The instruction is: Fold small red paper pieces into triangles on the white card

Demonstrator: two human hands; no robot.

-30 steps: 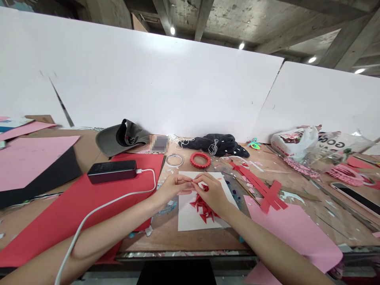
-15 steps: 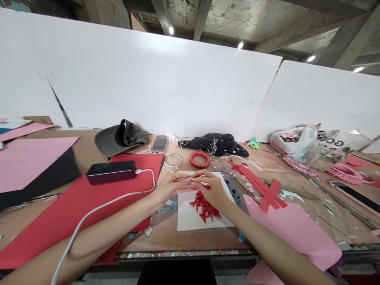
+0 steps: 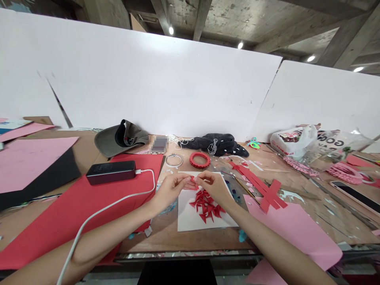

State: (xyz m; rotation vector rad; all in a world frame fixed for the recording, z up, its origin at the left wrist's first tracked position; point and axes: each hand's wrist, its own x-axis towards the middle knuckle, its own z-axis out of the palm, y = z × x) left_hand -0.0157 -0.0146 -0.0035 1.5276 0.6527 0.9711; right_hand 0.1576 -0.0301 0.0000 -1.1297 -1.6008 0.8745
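A small red paper piece [image 3: 192,181] is pinched between my left hand [image 3: 172,189] and my right hand [image 3: 214,187], with fingertips of both nearly meeting on it. Beneath them lies a white sheet [image 3: 185,217], and on it a pile of folded red paper pieces [image 3: 207,206] sits just below my right hand. Behind my hands a red ring of folded paper [image 3: 200,160] lies flat, with a thinner white ring [image 3: 174,160] to its left.
At left, a black power bank [image 3: 111,172] with a white cable rests on red paper [image 3: 74,213], near a cap [image 3: 120,138]. At right are red strips [image 3: 261,188], a brush, pink paper [image 3: 297,229], plastic bags and a phone [image 3: 356,196]. Dark cloth [image 3: 221,144] lies behind.
My fingers have shifted from stretched and overlapping to a pinch, and the red piece between them now shows. More of the red pile's right side is uncovered.
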